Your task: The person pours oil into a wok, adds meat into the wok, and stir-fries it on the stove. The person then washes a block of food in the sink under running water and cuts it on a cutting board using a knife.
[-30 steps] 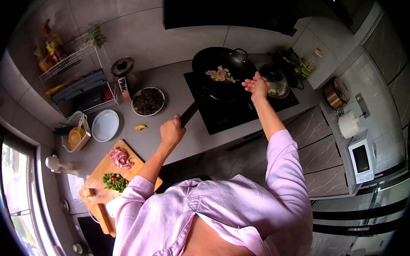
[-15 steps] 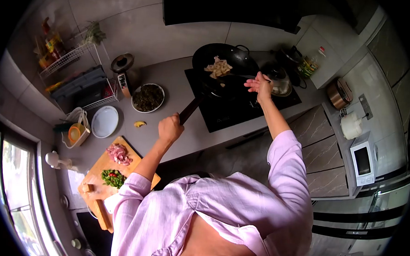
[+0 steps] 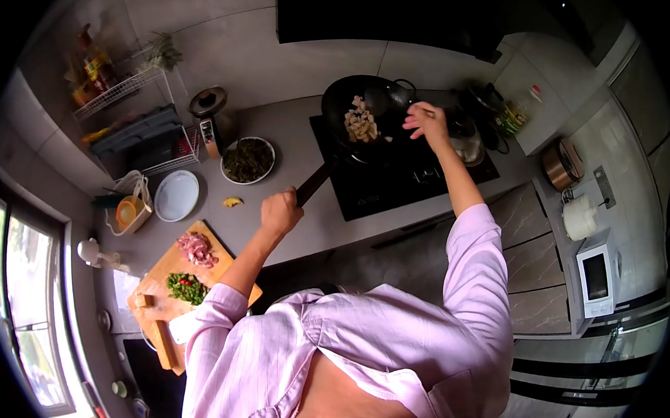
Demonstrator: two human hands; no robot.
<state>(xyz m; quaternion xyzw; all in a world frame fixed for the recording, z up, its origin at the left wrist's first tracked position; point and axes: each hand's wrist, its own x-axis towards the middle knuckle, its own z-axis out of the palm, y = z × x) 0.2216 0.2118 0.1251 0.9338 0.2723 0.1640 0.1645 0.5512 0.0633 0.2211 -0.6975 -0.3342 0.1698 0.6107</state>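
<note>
My left hand (image 3: 281, 211) is wrapped round the long dark handle of the black wok (image 3: 342, 105), which sits tilted on the cooktop. Pale cooked pieces of food (image 3: 361, 122) lie in the wok, bunched toward its left and middle. Above the wok's right rim, my right hand (image 3: 428, 123) grips a spatula, its handle mostly hidden by the fingers. The spatula's greyish head (image 3: 399, 100) shows dimly inside the wok near the far right wall.
Left of the black cooktop (image 3: 369, 199) stand a bowl of dark greens (image 3: 248, 160) and a white plate (image 3: 176, 196). A cutting board (image 3: 224, 260) holds sliced raw meat (image 3: 197, 248), chopped green and red peppers (image 3: 186, 288) and a cleaver (image 3: 166, 343). A lidded pot (image 3: 483, 100) stands right.
My right hand has risen slightly, and the spatula has swung from the wok's middle toward its far right side. The food pieces have shifted within the wok. My left hand keeps its hold.
</note>
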